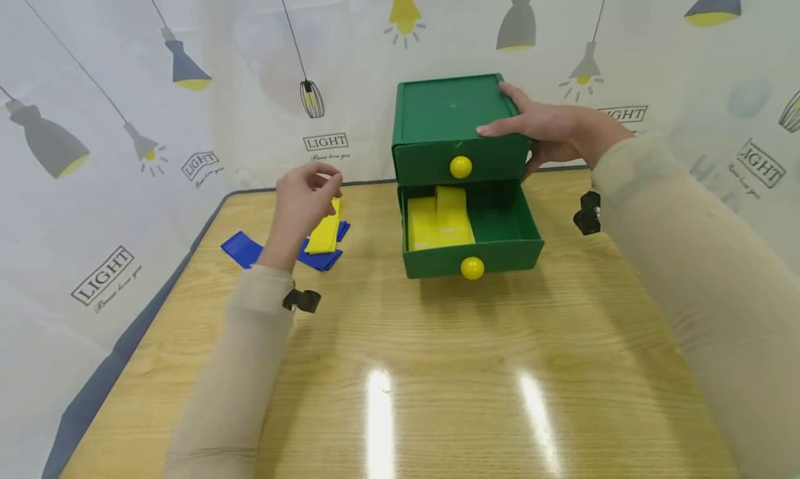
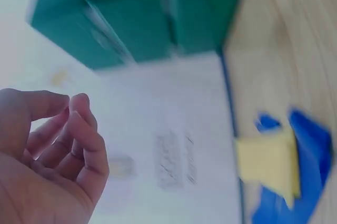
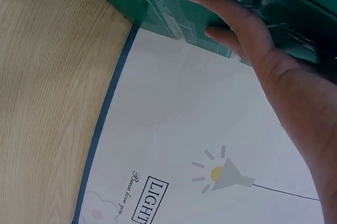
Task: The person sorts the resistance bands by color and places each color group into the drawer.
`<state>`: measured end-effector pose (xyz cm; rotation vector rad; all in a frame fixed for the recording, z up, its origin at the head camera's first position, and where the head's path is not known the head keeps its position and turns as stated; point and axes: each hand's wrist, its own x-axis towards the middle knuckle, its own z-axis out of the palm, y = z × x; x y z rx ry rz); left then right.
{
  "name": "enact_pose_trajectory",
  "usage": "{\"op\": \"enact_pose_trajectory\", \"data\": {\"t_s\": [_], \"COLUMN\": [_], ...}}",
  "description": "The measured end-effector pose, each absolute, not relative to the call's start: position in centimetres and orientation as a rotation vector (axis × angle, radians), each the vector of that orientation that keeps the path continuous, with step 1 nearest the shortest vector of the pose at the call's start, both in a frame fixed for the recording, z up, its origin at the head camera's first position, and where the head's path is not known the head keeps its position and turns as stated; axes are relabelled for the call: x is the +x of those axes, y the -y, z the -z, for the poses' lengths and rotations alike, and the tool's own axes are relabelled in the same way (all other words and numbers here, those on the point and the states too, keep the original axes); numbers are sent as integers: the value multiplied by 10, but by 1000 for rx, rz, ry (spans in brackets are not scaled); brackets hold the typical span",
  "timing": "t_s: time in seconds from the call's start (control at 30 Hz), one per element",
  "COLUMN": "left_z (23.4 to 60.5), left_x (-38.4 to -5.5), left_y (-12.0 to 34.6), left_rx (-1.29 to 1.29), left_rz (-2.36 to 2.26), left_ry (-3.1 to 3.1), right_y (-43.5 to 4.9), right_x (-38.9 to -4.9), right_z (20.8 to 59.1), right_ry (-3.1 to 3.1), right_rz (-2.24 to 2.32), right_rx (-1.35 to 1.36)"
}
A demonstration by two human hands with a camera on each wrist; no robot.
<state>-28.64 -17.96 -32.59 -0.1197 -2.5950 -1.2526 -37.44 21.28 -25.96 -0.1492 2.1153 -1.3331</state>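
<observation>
A green two-drawer box (image 1: pixel 450 107) stands at the back of the table. Its lower drawer (image 1: pixel 431 264) is pulled out, and flat yellow strips (image 1: pixel 431 222) lie in the left part. My right hand (image 1: pixel 550 125) holds the box at its right side, thumb on the top near the front edge. In the right wrist view, fingers (image 3: pixel 231 16) lie along the green side wall. To the left, my left hand (image 1: pixel 306 201) hovers with loosely curled fingers and nothing in them. Below it lie a yellow strip (image 1: pixel 323 234) and blue strips (image 1: pixel 321 259).
Another blue strip (image 1: pixel 240 248) lies farther left on the wooden table (image 1: pixel 437 368). Yellow knobs (image 1: pixel 472 268) stick out from both drawer fronts. A white lamp-print cloth (image 1: pixel 250 83) hangs behind the table and along its left side.
</observation>
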Motion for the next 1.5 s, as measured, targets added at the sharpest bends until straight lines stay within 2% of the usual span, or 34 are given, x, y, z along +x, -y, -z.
{"op": "enact_pose_trajectory", "data": {"t_s": [0.3, 0.6, 0.8, 1.1, 1.5], "left_z": [349, 389, 409, 408, 366], "left_x": [-352, -389, -394, -392, -379], "left_y": [224, 249, 267, 266, 269], "left_rx": [239, 352, 372, 341, 148], "left_rz": [1200, 1083, 921, 888, 959], "left_ry": [2899, 3057, 3195, 3244, 3223], "right_y": [-213, -207, -196, -196, -193], "right_x": [-373, -370, -370, -368, -371], "right_z": [260, 257, 258, 257, 257], "right_ry": [-2121, -2115, -2086, -2085, -2090], "right_rz": [1330, 1340, 1348, 1350, 1342], "right_rx": [-144, -142, -156, -146, -156]}}
